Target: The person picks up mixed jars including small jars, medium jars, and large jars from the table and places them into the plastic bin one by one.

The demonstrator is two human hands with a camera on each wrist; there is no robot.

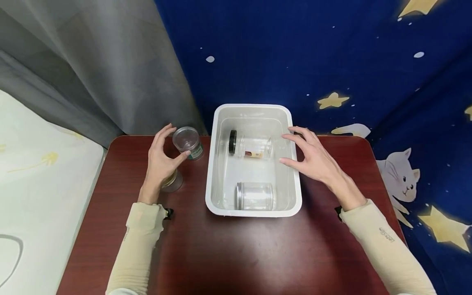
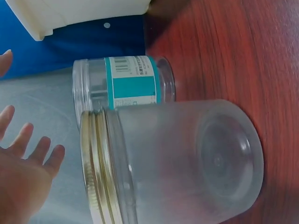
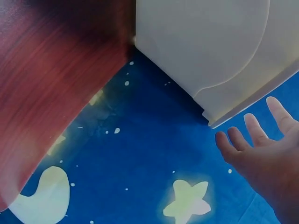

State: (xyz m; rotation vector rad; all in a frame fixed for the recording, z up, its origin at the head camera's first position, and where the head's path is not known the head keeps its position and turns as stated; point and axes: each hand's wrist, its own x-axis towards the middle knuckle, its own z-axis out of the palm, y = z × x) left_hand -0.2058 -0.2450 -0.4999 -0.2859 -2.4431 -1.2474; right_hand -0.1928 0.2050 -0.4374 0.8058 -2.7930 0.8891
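Dark red table, grey curtain, starry blue cloth

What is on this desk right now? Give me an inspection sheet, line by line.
Surface: dark red wooden table, glossy.
Job's things: teal-labelled jar and frosted jar, both upright on the table left of the tub.
Tub: white plastic tub at centre; inside lie a black-lidded jar and a clear jar, both on their sides.
Clutter: nothing seen.
Hands: left hand open, fingers by the teal-labelled jar, contact unclear; right hand open over the tub's right rim, holding nothing.
Cables: nothing seen.
Surroundings: blue star-patterned cloth behind, grey curtain at left, pale bedding beside the table.
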